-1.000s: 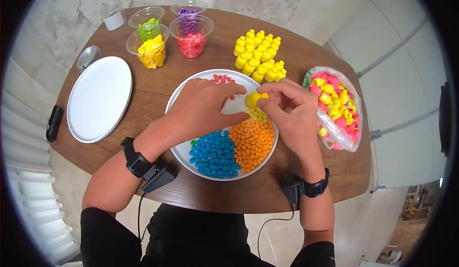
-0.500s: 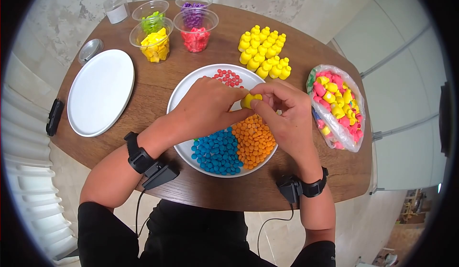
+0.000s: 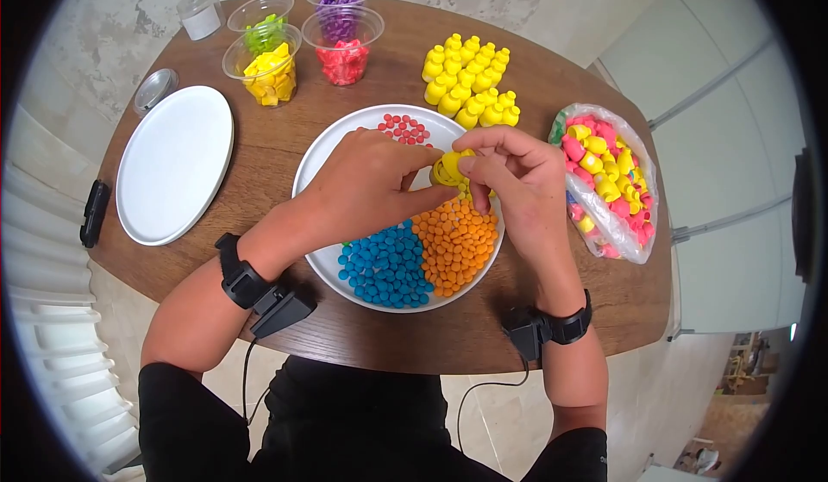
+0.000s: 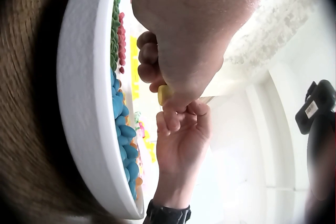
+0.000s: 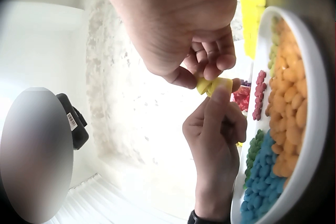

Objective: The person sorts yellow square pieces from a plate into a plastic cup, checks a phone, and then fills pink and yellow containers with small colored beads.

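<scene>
Over the round white tray (image 3: 308, 242), both hands meet at a small yellow bottle-shaped container in two parts. My left hand (image 3: 358, 180) pinches the yellow lower cup (image 5: 222, 84) between thumb and index finger, its open rim showing in the head view. With thumb and fingertips, my right hand (image 3: 517, 176) holds the yellow top part (image 5: 203, 85), tilted right at that rim. Blue candies (image 3: 384, 262) and orange candies (image 3: 457, 245) lie heaped below the hands. Red candies (image 3: 404, 127) are at the far side; green candies (image 4: 114, 35) are mostly hidden by the left hand in the head view.
Several yellow bottle-shaped containers (image 3: 466, 77) stand grouped behind the tray. A plastic bag (image 3: 608, 180) of pink and yellow pieces lies at right. Clear cups of yellow (image 3: 270, 72) and red pieces (image 3: 343, 61) stand at back left, near a white plate (image 3: 177, 167).
The hands have closed together around the yellow container, then the right fingers have shifted so its two parts show tilted apart. The head view has moved slightly.
</scene>
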A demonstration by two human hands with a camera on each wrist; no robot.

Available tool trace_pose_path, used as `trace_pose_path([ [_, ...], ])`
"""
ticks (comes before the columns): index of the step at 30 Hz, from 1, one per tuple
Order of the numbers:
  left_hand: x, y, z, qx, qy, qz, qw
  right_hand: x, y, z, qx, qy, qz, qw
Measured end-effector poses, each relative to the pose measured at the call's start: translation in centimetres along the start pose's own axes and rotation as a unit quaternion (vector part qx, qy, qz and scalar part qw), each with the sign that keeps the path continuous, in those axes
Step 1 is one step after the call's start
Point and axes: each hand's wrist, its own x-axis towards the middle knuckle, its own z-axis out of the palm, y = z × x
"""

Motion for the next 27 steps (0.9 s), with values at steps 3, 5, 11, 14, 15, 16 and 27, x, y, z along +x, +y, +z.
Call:
trace_pose_path([
  [3, 0.0, 0.1, -0.1, -0.007, -0.003, -0.017, 1.000, 0.0, 0.1, 0.1, 0.008, 0.009, -0.006, 1.000],
  [5, 0.0, 0.0, 0.0, -0.024, 0.010, -0.030, 0.999, 0.1, 0.3, 0.0, 0.018, 0.027, -0.026, 0.999],
  [11, 0.3, -0.5, -0.4, -0.037, 0.025, -0.051, 0.998, 0.5, 0.7, -1.1, -0.002, 0.145, -0.089, 0.985],
  [14, 0.6, -0.8, -0.6, -0.021, 0.017, -0.088, 0.996, 1.2, 1.6, -2.2, -0.025, 0.195, -0.124, 0.973],
  [15, 0.6, -0.8, -0.6, -0.012, 0.007, -0.086, 0.996, 1.5, 2.2, -2.7, -0.050, 0.203, -0.138, 0.968],
  [16, 0.8, -0.7, -0.6, -0.012, 0.005, -0.088, 0.996, 1.8, 2.5, -3.0, -0.076, 0.213, -0.152, 0.962],
  [27, 3.9, 0.3, -0.3, 0.084, -0.111, -0.102, 0.985, 2.7, 3.6, -4.4, -0.208, 0.283, -0.237, 0.906],
])
